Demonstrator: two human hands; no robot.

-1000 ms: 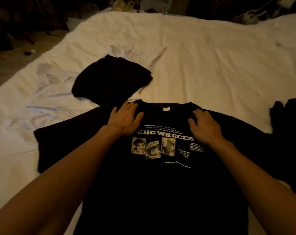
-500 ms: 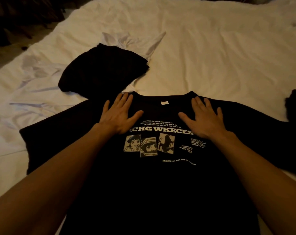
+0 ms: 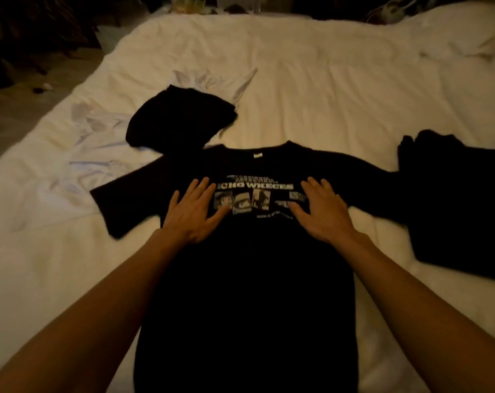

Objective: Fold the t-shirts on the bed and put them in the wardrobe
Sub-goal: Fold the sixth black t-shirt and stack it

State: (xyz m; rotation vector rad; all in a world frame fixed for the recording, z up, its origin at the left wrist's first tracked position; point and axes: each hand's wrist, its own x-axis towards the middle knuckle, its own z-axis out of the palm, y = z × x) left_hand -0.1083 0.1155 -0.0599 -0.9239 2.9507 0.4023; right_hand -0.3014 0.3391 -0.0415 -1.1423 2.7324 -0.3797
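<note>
Through the head camera I am watching a black printed t-shirt (image 3: 246, 293) lying flat and face up on the bed (image 3: 340, 89), with its collar pointing away from the person and both sleeves spreading outward. The left hand (image 3: 194, 214) is resting palm down on the chest area, fingers straight and slightly fanned, thumb angling inward — gripping nothing. The right hand (image 3: 324, 214) is taking the mirrored posture on the other side: palm flat, fingers extended, thumb pointing toward the left hand. Between the two hands the white print (image 3: 252, 198) is showing as a line of lettering over a row of small picture panels. Just beyond the fingertips a small white neck label (image 3: 257, 155) is sitting inside the collar.

Beyond the left hand a black folded garment (image 3: 181, 123) is lying. Its near edge is touching or overlapping the t-shirt's shoulder — I cannot tell which. It is sitting on a crumpled white garment (image 3: 104, 154) that is spreading to the outer side of the left hand. Outboard of the right hand another dark garment (image 3: 456, 199) is lying on the sheet, meeting the sleeve end on that side. Items at the far edge of the bed are showing too dark and blurred to identify.
</note>
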